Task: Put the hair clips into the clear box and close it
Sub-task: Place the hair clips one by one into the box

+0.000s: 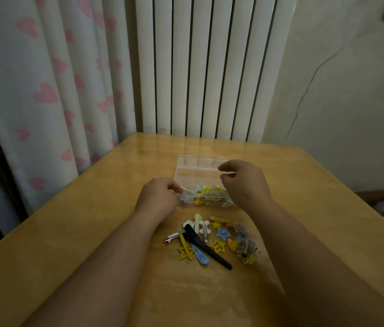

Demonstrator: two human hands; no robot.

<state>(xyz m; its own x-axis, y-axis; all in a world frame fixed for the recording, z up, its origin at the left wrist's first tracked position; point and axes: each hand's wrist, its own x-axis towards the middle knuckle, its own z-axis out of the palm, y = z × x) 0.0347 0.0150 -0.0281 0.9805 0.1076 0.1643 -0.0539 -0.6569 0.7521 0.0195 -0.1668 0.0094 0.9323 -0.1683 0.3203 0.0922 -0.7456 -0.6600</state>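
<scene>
Near the middle of the glossy wooden desk (pixel 92 232) sits the clear plastic box (pixel 200 175), lid open toward the far edge, yellow clips already inside. Left hand (pixel 160 199) curls its fingers at the box's left corner; right hand (pixel 242 182) is loosely closed over its right side, though what it pinches I cannot tell. Closer to the near edge lies a loose pile of colourful hair clips (pixel 214 241).

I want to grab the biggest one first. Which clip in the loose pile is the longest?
The black clip: one long, plain dark bar running diagonally across the pile, its tip sticking out at the near right. The others are short and coloured, mostly stars and small snap clips.
</scene>
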